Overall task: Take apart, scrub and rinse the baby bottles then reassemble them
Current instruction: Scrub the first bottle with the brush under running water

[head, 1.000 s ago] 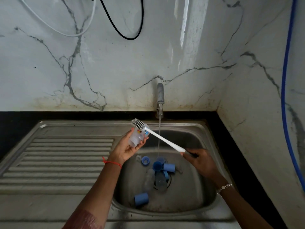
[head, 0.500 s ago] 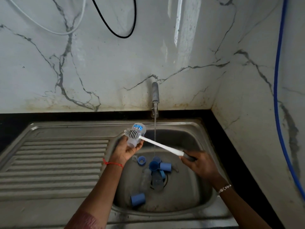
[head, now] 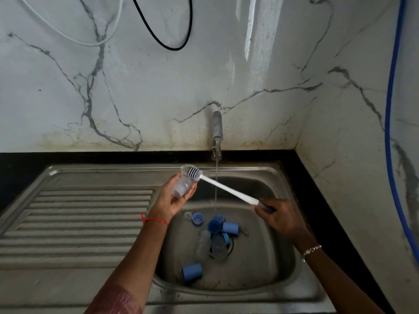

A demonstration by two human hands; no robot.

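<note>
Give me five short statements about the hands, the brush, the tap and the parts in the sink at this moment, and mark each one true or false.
1. The left hand holds a clear bottle. True.
2. The right hand holds a blue cap. False: it grips the handle of the white bottle brush.
3. The tap is off. False: a thin stream of water falls from it into the sink.
4. Several blue caps, such as one near the front wall, lie in the basin. True.
5. The brush head lies on the drainboard. False: it is at the bottle's mouth.
</note>
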